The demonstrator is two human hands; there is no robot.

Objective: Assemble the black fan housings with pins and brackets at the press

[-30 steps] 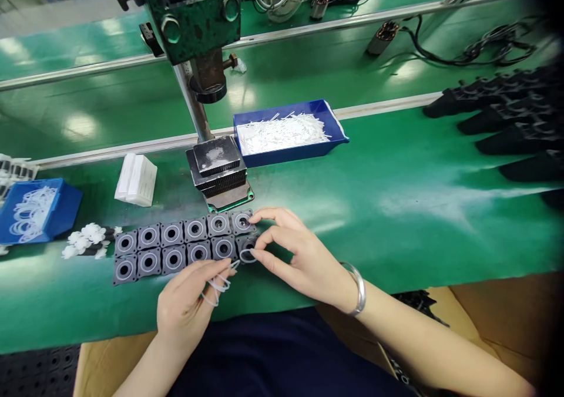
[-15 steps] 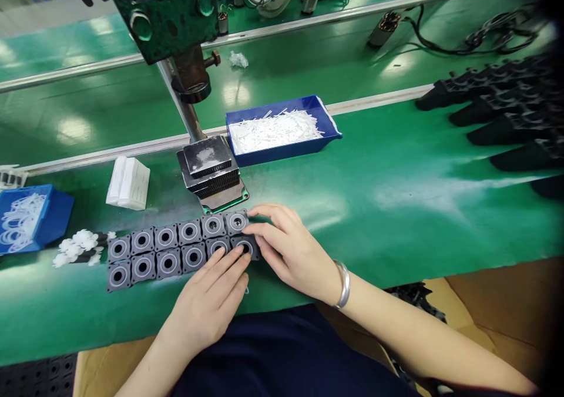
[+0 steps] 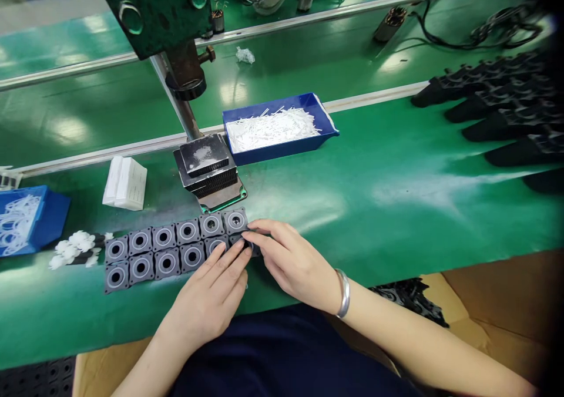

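Note:
Two rows of square black plastic parts (image 3: pixel 163 236), each with a round hole and a pale ring, lie side by side on the green bench. My left hand (image 3: pixel 211 297) rests palm down over the right part of the lower row, fingers stretched out and fingertips on the parts. At the right end of the rows is my right hand (image 3: pixel 293 262), its fingers extended and touching the last parts. The end part of the lower row is mostly covered by the fingers of both hands.
Behind the rows stands a press with a green head (image 3: pixel 154 9) above a dark block (image 3: pixel 205 162). A blue tray (image 3: pixel 282 151) holds white strips. Left are white blocks (image 3: pixel 126 182), small white pieces (image 3: pixel 77 247) and a blue bin (image 3: pixel 55 218). Black parts (image 3: pixel 506 118) line the right.
My right hand has moved slightly down, bringing its fingertips from the upper row's end part to the lower row's end, close to my left fingertips. The view has shifted a little.

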